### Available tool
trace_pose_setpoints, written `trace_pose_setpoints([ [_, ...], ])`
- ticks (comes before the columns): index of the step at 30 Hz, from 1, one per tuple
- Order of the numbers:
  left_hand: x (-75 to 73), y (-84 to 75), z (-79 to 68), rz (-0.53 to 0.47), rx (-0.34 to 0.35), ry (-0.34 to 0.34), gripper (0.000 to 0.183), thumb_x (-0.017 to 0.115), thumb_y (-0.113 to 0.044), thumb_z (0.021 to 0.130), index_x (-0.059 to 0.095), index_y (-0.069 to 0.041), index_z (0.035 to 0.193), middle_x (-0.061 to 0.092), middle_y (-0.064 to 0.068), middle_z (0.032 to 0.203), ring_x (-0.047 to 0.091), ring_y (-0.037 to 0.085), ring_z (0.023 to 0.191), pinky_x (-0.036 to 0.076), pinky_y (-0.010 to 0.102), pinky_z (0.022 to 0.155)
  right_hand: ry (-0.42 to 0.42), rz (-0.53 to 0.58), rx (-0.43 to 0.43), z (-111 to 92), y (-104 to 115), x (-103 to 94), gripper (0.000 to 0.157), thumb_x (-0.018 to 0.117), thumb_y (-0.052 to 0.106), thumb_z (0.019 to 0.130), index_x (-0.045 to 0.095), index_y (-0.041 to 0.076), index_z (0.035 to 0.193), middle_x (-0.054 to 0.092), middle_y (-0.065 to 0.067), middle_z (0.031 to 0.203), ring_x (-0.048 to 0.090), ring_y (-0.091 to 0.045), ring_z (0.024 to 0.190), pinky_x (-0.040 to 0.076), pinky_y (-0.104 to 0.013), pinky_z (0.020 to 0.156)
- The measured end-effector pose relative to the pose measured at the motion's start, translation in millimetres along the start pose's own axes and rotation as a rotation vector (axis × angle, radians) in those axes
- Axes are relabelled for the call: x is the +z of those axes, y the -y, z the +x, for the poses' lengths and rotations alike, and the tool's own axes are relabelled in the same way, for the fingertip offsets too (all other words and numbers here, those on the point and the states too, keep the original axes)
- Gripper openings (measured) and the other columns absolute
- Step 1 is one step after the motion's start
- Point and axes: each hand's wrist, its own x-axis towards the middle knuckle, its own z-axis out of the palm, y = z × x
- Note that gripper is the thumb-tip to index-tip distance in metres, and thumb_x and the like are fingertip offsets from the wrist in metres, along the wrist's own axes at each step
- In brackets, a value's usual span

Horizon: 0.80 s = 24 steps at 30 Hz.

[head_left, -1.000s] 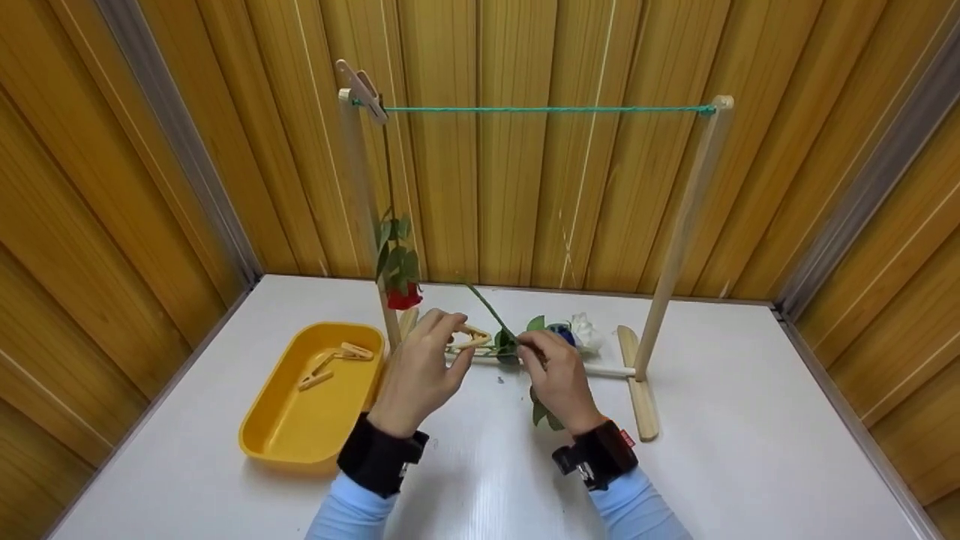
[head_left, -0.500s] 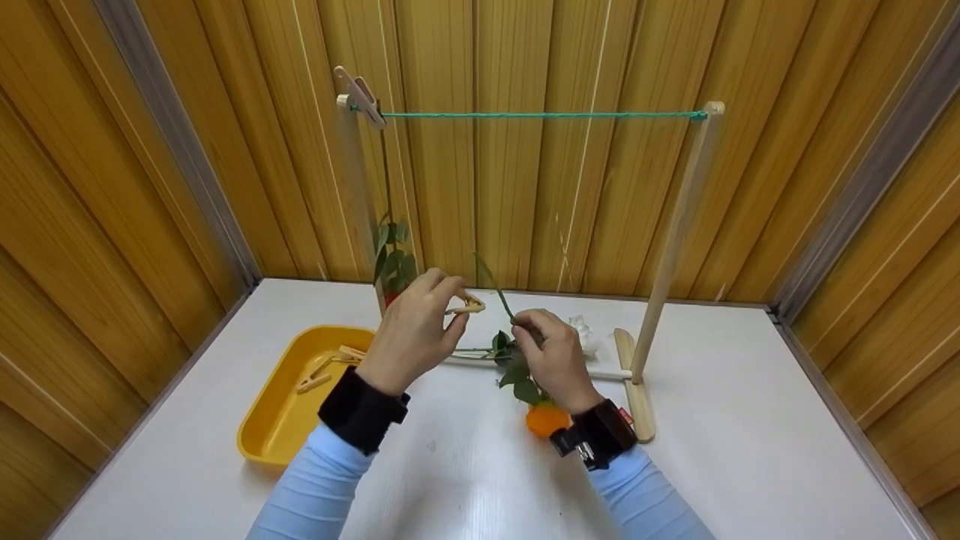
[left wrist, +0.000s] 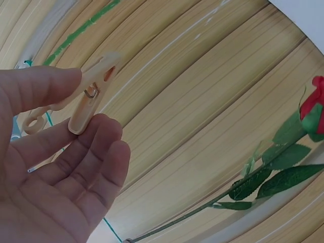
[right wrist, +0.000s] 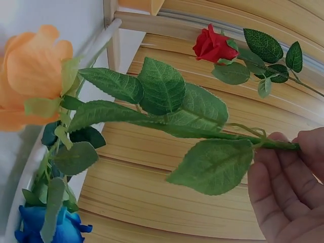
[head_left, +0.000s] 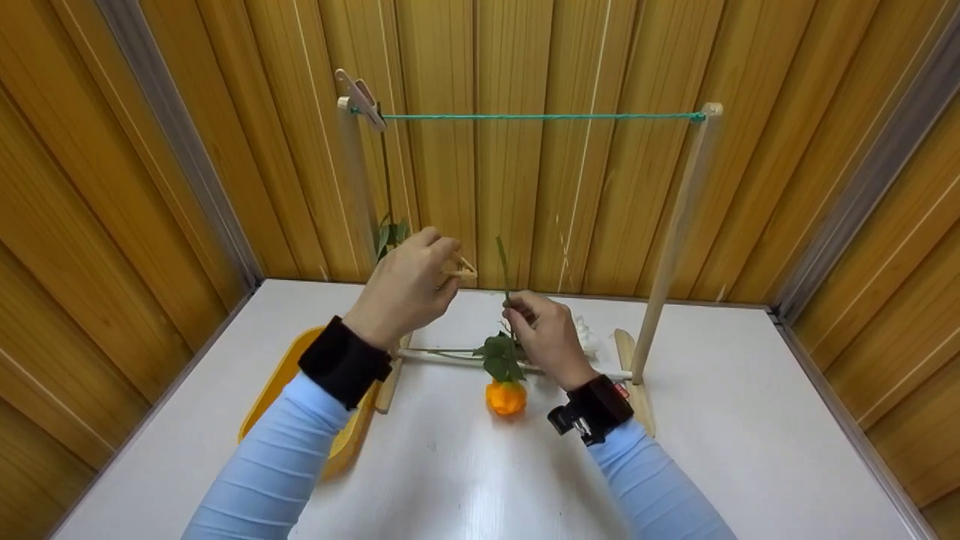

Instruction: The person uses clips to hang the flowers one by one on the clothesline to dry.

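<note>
Between thumb and fingers, my left hand (head_left: 412,285) pinches a pale clothespin (left wrist: 93,91) by its handle ends. My right hand (head_left: 550,337) grips the green stem of an orange rose (head_left: 506,398), which hangs bloom down with its stem end pointing up. A red rose (right wrist: 215,44) hangs upside down at the left, its stem clipped by a pinkish clothespin (head_left: 362,100) to the green line (head_left: 540,117). A blue rose (right wrist: 53,225) lies by the rack's bottom bar; in the head view my right hand hides it. Part of a white rose (head_left: 585,337) shows behind that hand.
The line spans two wooden posts, the right post (head_left: 675,240) standing on a flat foot. A yellow tray (head_left: 349,446) sits at the left, partly covered by my left arm. Corrugated wood-look walls (head_left: 510,60) enclose the white table (head_left: 750,420).
My left hand has risen with the clothespin, away from the tray. My right hand has lifted the orange rose and swung its stem upright, bringing the bloom into view.
</note>
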Motion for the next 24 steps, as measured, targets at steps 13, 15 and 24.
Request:
trace_pose_setpoints([
  [13, -30.4, 8.4, 31.9, 0.000, -0.081, 0.097, 0.027, 0.078, -0.011, 0.093, 0.071, 0.004, 0.114, 0.067, 0.018, 0.108, 0.068, 0.033, 0.102, 0.057, 0.041, 0.091, 0.042, -0.052, -0.064, 30.8, 7.8, -1.2, 0.006, 0.064, -0.001, 0.096, 0.070, 0.001, 0.097, 0.072, -0.011, 0.086, 0.067, -0.022, 0.078, 0.056, -0.033, 0.072],
  [15, -35.7, 8.0, 37.8, -0.004, -0.093, 0.106, 0.027, 0.078, -0.013, 0.093, 0.071, 0.004, 0.114, 0.067, 0.018, 0.109, 0.067, 0.032, 0.103, 0.057, 0.041, 0.092, 0.045, -0.060, -0.077, 35.4, 8.9, -2.2, 0.007, 0.063, -0.003, 0.096, 0.069, 0.000, 0.098, 0.071, -0.012, 0.086, 0.066, -0.022, 0.078, 0.056, -0.035, 0.072],
  [24, -58.2, 6.4, 65.6, -0.004, -0.119, 0.113, 0.021, 0.079, -0.011, 0.092, 0.074, 0.001, 0.109, 0.066, 0.017, 0.107, 0.066, 0.031, 0.101, 0.056, 0.040, 0.090, 0.061, -0.044, -0.074, 57.1, 12.8, -3.9, 0.008, 0.062, -0.001, 0.098, 0.069, -0.003, 0.096, 0.070, -0.013, 0.082, 0.063, -0.021, 0.072, 0.052, -0.031, 0.066],
])
